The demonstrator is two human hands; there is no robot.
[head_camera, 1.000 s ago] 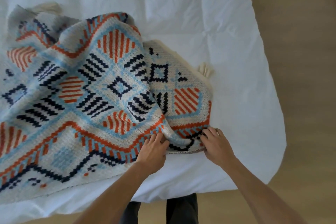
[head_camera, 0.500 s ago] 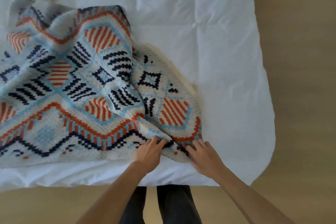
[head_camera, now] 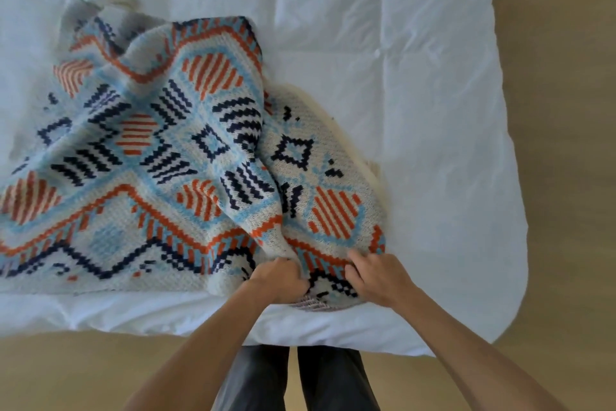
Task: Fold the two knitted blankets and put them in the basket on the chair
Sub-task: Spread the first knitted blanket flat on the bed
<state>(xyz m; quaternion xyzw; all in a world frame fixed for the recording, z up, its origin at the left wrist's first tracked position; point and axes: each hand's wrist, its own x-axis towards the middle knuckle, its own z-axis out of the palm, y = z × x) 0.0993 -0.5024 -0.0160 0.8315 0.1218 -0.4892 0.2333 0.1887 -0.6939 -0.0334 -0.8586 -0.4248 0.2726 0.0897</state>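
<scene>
The knitted blanket, patterned in orange, navy and light blue on a pale ground, lies rumpled on the white bed, covering the left and centre of the duvet and running out of view at the left edge. Its near border lies along the edge of the bed closest to the person. The left hand is closed into a fist around a bunched fold of the blanket at this near border, with the fingers curled under and the knuckles facing up. The right hand is just beside it, to the right, with its fingers bent and pressed down into the near right corner of the blanket, gripping the fabric there. A short span of patterned border is visible between the two hands. A cream fringe shows along the right edge of the blanket. Both forearms reach in from the bottom of the view, above the wooden floor.
</scene>
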